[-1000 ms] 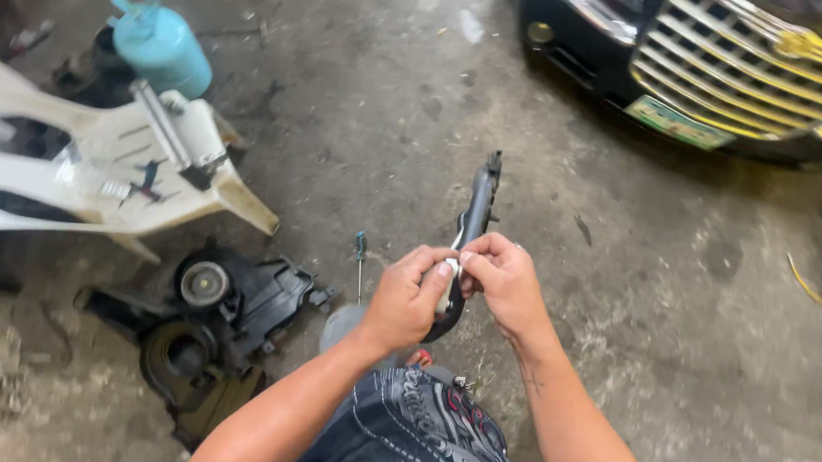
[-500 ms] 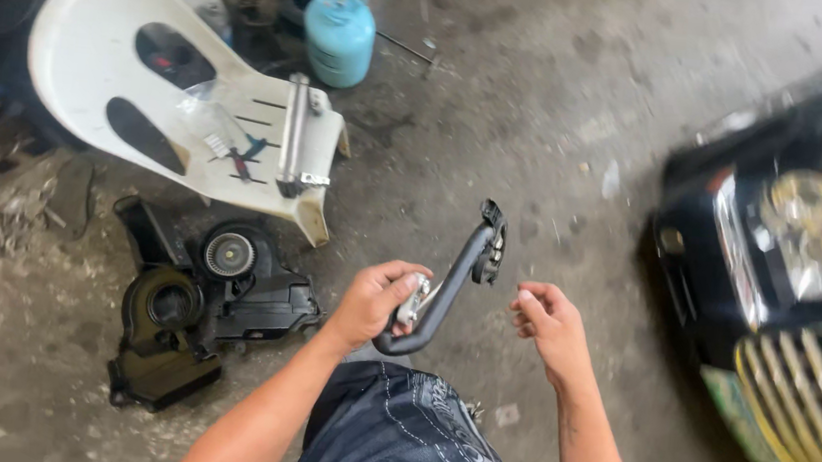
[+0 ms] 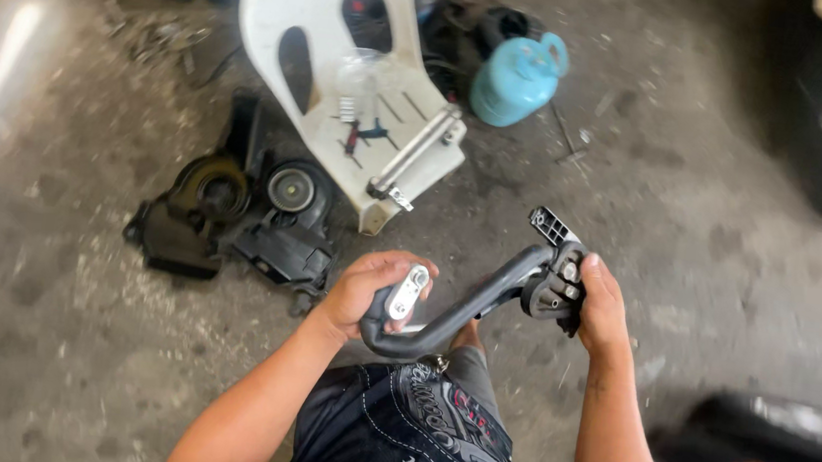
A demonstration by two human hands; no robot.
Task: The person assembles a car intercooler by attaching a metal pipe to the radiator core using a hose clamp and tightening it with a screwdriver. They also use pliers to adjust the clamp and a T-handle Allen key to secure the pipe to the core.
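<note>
Both hands grip the bent black arm (image 3: 469, 307) at its ends.
Left hand (image 3: 370, 292) fingers wrapped at the metal-tab end, right hand (image 3: 600, 304) closed on the bracket end; keep both ends firm while turning it.

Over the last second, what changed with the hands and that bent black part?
The right hand, which let go half a second ago, has taken hold of the bent black part again, now at its bracket end. The part has swung from upright to lying across the lap. The left hand stays clamped on the end with the silver plate.
</note>
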